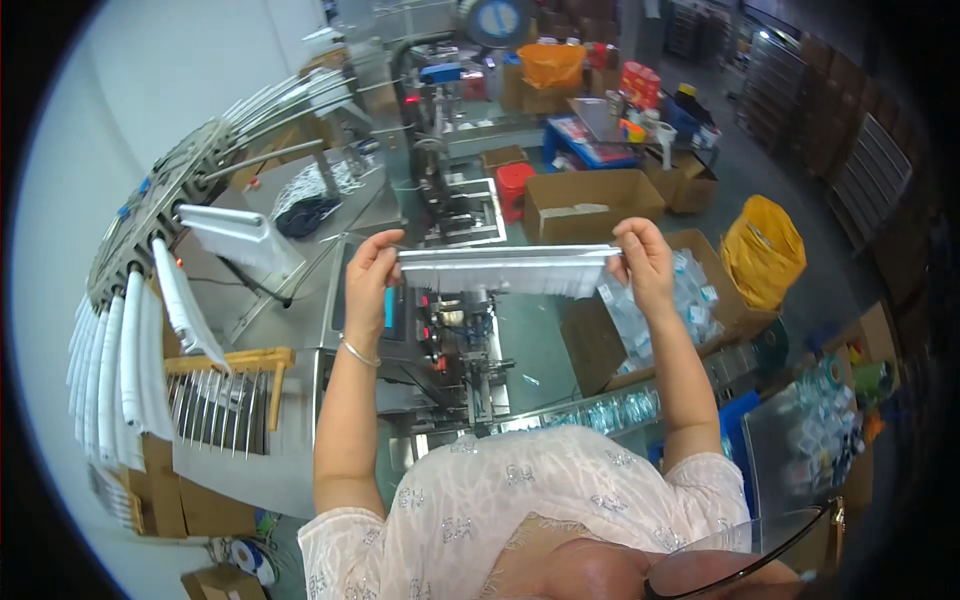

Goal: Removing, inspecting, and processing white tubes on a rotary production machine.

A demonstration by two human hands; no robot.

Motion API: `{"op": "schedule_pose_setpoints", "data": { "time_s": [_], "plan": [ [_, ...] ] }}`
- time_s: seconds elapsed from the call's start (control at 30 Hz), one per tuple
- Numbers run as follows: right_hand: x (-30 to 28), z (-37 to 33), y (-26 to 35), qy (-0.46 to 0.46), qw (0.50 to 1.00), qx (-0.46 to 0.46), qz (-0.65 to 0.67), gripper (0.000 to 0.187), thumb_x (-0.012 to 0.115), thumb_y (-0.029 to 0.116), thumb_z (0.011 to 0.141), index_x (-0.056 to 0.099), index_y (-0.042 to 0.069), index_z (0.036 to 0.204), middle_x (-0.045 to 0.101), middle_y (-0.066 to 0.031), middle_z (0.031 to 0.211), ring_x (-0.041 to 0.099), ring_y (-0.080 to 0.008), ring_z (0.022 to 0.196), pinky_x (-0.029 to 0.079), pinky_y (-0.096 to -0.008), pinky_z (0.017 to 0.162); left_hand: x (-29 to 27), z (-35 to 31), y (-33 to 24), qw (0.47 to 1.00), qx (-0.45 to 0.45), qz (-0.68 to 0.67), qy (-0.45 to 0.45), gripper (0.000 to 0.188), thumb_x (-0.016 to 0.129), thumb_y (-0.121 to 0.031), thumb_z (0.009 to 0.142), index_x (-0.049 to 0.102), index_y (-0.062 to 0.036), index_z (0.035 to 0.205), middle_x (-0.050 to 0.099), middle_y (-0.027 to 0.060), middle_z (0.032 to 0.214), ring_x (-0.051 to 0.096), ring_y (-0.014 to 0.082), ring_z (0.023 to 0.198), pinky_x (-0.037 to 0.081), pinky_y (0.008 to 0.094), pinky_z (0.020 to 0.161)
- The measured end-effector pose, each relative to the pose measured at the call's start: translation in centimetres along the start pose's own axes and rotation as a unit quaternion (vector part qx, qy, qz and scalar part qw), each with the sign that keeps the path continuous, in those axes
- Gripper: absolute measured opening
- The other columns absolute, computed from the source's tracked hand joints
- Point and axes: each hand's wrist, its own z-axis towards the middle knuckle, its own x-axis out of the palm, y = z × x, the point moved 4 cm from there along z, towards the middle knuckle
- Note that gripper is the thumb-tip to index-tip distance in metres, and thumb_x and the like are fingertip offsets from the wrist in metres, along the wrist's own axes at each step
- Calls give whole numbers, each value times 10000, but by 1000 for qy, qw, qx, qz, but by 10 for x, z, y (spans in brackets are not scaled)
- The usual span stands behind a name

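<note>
Stretched level in front of me is a long white bundle of thin, soft sheets (510, 272) with a straight upper edge and an uneven, hanging lower edge. My left hand (372, 272), with a bracelet on its wrist, pinches one end. At the other end, my right hand (646, 265) has its fingers closed on the upper corner. Below the bundle stands a metal machine (470, 350) with narrow rails. Similar white bundles (130, 350) hang on rods of a round rack (165, 190) at the left.
A wooden holder (280, 385) with several thin metal rods (215, 410) lies on a metal table at the left. On the right are an open carton (590, 345) with clear plastic packs (690, 300) and a yellow sack (765, 255). Another carton (590, 205) stands beyond my hands.
</note>
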Motion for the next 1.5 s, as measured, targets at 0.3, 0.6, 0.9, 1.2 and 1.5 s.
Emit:
{"op": "schedule_pose_setpoints", "data": {
  "time_s": [0.3,0.6,0.9,1.2,1.5],
  "plan": [
    [20,28,-10,65,976,79,194,232,428,185,862,495,-33,905,563,-100,709,481,-109,536,381,-202,484,-16,24,-22,993,99,-41,-46,160,496,-65,821,473,-44,978,480,-21,710,436,46,609,365,177,555],
    [48,79,15,13,949,9,315,255,393,179,864,520,-35,919,585,-122,711,502,-125,518,389,-203,465,-2,41,-117,746,459,436,-204,170,481,19,760,592,-27,880,570,93,735,535,201,652,412,281,603],
    [36,84,22,12,944,-34,328,246,402,204,866,526,-6,900,576,-97,697,476,-101,493,365,-181,440,5,34,-121,758,466,408,-206,222,488,11,720,598,-66,897,521,92,654,492,257,615,374,339,590],
    [86,95,43,53,954,-73,285,263,439,218,883,506,-13,991,573,-72,775,472,-75,578,362,-167,499,-14,27,-125,725,421,451,-305,318,451,-12,748,521,-20,1059,462,113,764,452,254,706,360,338,673],
    [211,118,25,89,985,-19,143,234,454,230,878,547,35,968,491,26,670,383,-21,529,262,-146,457,33,-89,-64,782,414,456,-93,324,526,14,673,527,-22,996,489,107,764,468,273,681,369,356,633]
  ]
}}
